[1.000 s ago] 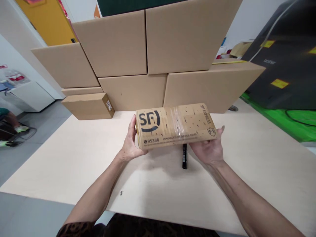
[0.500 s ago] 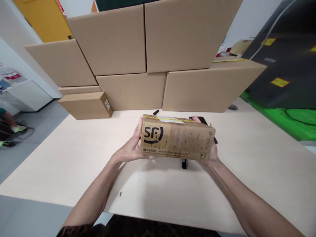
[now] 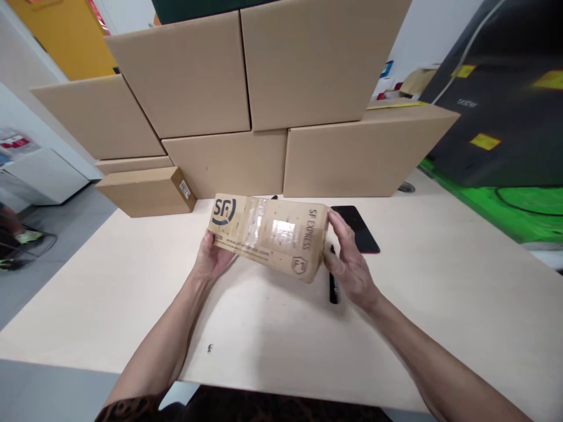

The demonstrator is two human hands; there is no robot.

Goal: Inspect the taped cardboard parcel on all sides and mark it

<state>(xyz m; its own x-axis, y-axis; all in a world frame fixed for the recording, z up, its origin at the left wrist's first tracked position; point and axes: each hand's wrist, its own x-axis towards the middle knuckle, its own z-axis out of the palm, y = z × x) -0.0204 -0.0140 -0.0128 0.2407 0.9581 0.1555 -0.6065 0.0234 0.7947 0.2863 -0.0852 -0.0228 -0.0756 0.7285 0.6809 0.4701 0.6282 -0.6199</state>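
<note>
A brown cardboard box (image 3: 268,231) with SF Express print and shiny clear tape is held above the table, tilted so its right end comes nearer to me. My left hand (image 3: 211,256) grips its lower left corner, thumb on the printed side and the other fingers underneath. On the right end, my right hand (image 3: 350,261) has its fingers and thumb against the box's edge. Just beside that hand lies a black marker (image 3: 333,288) on the table. Behind it is a black tablet-like device (image 3: 358,228), partly covered by the hand.
Large cardboard boxes (image 3: 185,76) form a wall along the back of the pale table (image 3: 132,305). A smaller carton (image 3: 141,190) with a label sits at the back left. A small black object (image 3: 274,197) shows behind the held box. A dark machine (image 3: 497,105) stands at right.
The box has turned and tipped, its right end swinging toward me and its taped side facing up more. It has shifted left. My right hand has moved round to its end, uncovering the black device.
</note>
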